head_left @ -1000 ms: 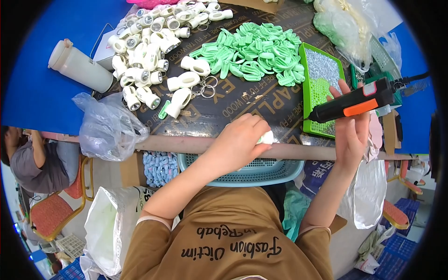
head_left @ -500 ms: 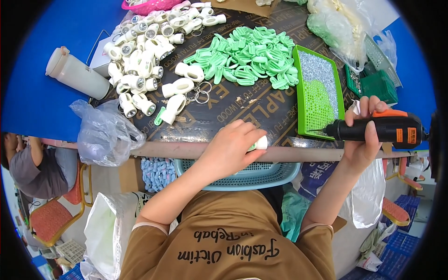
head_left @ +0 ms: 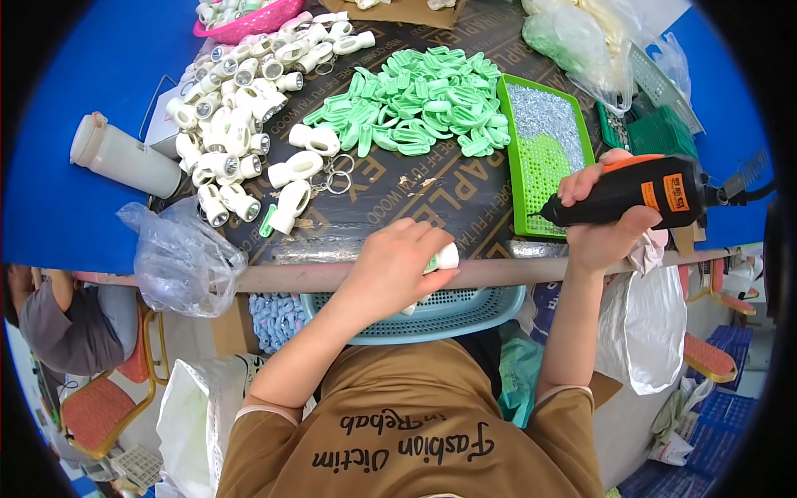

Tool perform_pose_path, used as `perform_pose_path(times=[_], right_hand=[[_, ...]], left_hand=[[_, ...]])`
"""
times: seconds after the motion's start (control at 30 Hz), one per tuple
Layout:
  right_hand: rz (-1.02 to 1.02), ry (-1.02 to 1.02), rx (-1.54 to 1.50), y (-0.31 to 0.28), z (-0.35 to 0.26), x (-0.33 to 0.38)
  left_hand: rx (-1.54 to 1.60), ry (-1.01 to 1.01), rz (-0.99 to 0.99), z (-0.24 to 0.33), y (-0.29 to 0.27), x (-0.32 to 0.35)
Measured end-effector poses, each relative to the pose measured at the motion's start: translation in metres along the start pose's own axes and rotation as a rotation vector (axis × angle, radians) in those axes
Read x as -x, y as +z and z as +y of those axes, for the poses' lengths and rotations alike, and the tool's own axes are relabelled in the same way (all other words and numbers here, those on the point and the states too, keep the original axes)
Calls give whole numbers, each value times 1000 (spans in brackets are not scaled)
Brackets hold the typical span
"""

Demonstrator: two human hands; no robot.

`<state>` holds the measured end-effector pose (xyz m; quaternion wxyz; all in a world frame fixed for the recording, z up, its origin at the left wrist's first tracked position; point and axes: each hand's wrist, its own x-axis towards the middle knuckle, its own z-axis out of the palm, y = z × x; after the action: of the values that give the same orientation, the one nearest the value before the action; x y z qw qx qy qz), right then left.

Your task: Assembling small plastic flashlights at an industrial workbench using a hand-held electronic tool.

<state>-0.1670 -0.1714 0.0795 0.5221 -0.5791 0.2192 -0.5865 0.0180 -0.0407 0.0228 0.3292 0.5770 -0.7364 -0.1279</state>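
Little white torch (head_left: pixel 448 256) with a strip of green showing, mostly hidden by the left hand (head_left: pixel 401 259), fingers curled snugly round it at the near edge of the table (head_left: pixel 378 199). At 3 o'clock from it, the right hand's (head_left: pixel 599 228) fingers wrap a chunky black-and-orange power driver (head_left: pixel 618 205), tip aimed at 9. Lime tray (head_left: pixel 533 170) between 1 and 2: heaps of silvery bits (head_left: pixel 544 116). Pink basket (head_left: pixel 259 25) at 11, white pieces (head_left: pixel 228 10) inside. Blue basket (head_left: pixel 490 309) around 6, contents hard to make out.
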Motion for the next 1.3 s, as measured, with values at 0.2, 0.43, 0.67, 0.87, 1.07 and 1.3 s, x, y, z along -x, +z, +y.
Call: perform_pose_path(times=[0.2, 0.43, 0.67, 0.87, 1.07, 1.3], right_hand=[[13, 18, 33, 3, 3, 1], [29, -4, 42, 1, 7, 1], [29, -1, 37, 0, 7, 0], [32, 2, 25, 0, 7, 0], [68, -49, 0, 1, -20, -11], [-333, 27, -353, 32, -53, 3]], left_hand=[[-26, -27, 2, 0, 2, 2], [-14, -43, 4, 3, 1, 1], [1, -28, 14, 3, 0, 0], [14, -47, 32, 3, 2, 3], [7, -74, 66, 3, 2, 6], [47, 15, 135, -6, 5, 5]])
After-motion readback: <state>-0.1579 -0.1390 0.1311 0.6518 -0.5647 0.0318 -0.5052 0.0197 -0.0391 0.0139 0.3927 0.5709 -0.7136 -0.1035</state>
